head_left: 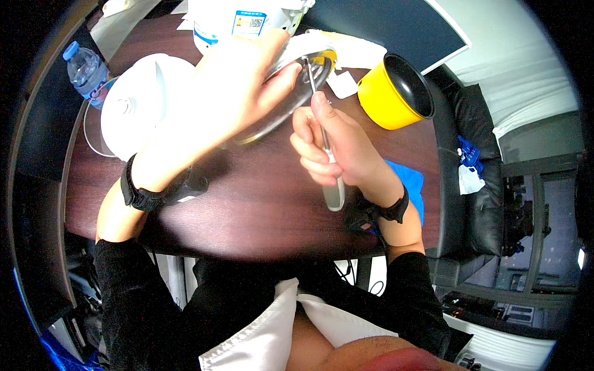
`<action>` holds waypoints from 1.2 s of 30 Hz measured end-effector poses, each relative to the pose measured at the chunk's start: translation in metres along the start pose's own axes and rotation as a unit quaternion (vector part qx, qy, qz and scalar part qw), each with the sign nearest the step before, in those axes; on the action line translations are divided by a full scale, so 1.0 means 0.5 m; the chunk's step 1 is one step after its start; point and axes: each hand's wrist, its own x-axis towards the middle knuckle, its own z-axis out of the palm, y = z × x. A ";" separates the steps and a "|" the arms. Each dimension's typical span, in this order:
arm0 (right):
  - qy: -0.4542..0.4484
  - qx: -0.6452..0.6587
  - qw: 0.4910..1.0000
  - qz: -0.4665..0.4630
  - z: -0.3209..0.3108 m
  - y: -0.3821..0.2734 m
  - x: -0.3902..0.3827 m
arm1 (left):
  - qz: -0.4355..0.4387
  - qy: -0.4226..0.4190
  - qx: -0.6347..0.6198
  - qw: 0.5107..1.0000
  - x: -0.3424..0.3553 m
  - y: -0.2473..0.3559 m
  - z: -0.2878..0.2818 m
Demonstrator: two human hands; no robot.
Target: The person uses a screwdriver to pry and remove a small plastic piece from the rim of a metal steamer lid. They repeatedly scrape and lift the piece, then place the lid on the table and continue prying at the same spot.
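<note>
My left hand [253, 93] grips a round, shiny metal lid-like piece [281, 111] with a yellowish patch at its far rim, holding it tilted above the table. My right hand [325, 139] is closed around a screwdriver [334, 195] with a pale grey handle, its thumb on the shaft. The thin shaft reaches up to the metal piece near its upper rim; whether the tip touches it I cannot tell. Left of my left hand is a white round lid [136, 86] with a knob. A white appliance [213, 25] with a blue-bordered label stands behind my left hand.
A yellow pot [380, 102] with black interior lies at the right, near white papers [343, 83]. A blue mat [402, 176] and small dark objects [195, 182] lie near my wrists. A water bottle [86, 74] stands left on the wooden table [247, 216]; a black sofa [470, 111] is beyond the right edge.
</note>
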 end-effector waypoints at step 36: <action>-0.155 0.155 0.975 -0.037 -0.073 0.040 0.024 | -0.166 -0.009 -0.082 0.983 -0.001 -0.008 0.050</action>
